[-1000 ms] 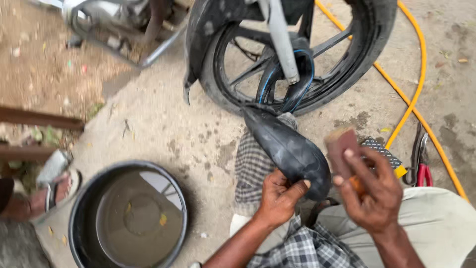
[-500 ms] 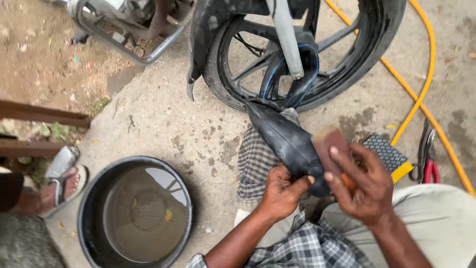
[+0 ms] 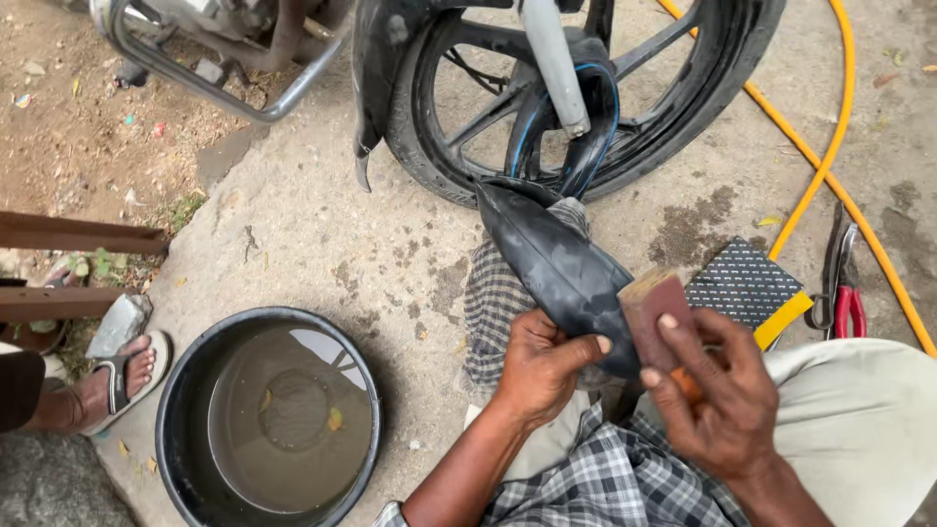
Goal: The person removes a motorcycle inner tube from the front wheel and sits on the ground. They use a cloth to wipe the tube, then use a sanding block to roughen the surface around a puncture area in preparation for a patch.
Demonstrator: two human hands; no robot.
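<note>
The left hand (image 3: 542,366) pinches a fold of the black inner tube (image 3: 556,263) across the person's knee, thumb on top and fingers closed underneath. The tube runs from there up to the motorcycle wheel (image 3: 586,88), so it lies between the wheel and the lap, over a checked cloth (image 3: 493,303) on the concrete ground (image 3: 293,224). The right hand (image 3: 727,400) is closed around a reddish-brown sanding block (image 3: 652,310), its abrasive face against the tube right beside the left thumb.

To do the roughening well, I judge the left hand should keep the rubber taut and flat over the knee so the block bites evenly. Short, light strokes over one patch would dull the surface without thinning it. Whether the marked spot sits under the block is probably hidden by the block itself.

Against the earlier frames, the block has come down and leftward onto the tube, closer to the left hand. The view has also dipped slightly, showing more of the water basin (image 3: 185,390) at the ground's lower left. The pliers (image 3: 847,293) and yellow hose (image 3: 830,146) at the right lie where they did.
</note>
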